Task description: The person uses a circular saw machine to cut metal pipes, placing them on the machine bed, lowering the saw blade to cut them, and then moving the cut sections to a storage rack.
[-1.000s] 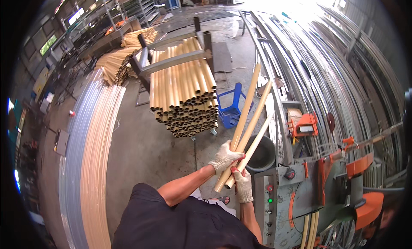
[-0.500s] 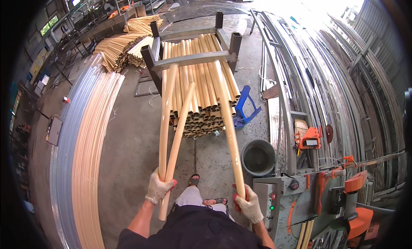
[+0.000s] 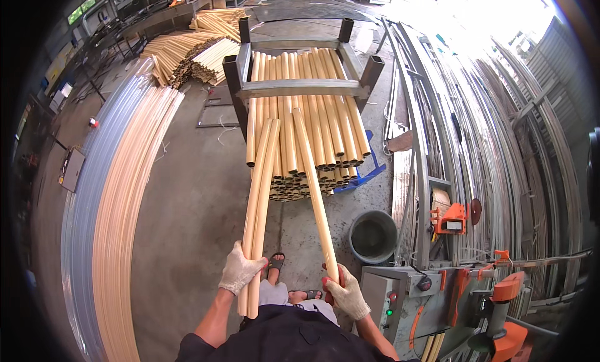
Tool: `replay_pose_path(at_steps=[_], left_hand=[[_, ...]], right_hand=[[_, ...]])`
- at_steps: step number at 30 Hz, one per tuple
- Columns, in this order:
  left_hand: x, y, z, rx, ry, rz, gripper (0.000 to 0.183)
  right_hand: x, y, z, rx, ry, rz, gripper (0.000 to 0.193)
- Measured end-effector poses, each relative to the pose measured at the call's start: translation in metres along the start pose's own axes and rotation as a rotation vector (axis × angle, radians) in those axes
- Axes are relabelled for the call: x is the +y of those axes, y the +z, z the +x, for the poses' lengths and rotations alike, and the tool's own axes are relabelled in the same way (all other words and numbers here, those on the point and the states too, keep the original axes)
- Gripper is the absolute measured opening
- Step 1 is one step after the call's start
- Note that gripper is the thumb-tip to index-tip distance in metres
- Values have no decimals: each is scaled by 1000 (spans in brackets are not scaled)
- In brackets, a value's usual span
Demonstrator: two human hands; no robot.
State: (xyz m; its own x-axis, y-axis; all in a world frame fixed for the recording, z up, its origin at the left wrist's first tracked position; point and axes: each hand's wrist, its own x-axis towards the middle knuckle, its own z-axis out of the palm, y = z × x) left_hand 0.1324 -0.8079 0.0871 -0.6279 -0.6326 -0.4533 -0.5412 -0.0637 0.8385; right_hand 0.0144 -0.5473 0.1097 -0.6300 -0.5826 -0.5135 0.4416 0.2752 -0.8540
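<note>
The left hand (image 3: 240,269) was closed around two tan tubes (image 3: 259,199), the right hand (image 3: 347,293) around a single tube (image 3: 312,181), far ends resting on the racked stack (image 3: 306,121). In my judgement, sound practice required sliding all three forward level, seating them flush before releasing either grip.

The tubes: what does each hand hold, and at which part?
The left hand grips two tan tubes near their near ends. The right hand grips one tube at its near end.
</note>
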Motion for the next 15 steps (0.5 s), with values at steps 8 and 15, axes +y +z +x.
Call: replay_pose_path(at_steps=[8,15], left_hand=[[91,16,67,-75,78,-206,36],[154,18,217,135,199,223,40]], right_hand=[[-53,33,25,54,-58,-130,49],[-77,57,105,218,-381,-562,57]])
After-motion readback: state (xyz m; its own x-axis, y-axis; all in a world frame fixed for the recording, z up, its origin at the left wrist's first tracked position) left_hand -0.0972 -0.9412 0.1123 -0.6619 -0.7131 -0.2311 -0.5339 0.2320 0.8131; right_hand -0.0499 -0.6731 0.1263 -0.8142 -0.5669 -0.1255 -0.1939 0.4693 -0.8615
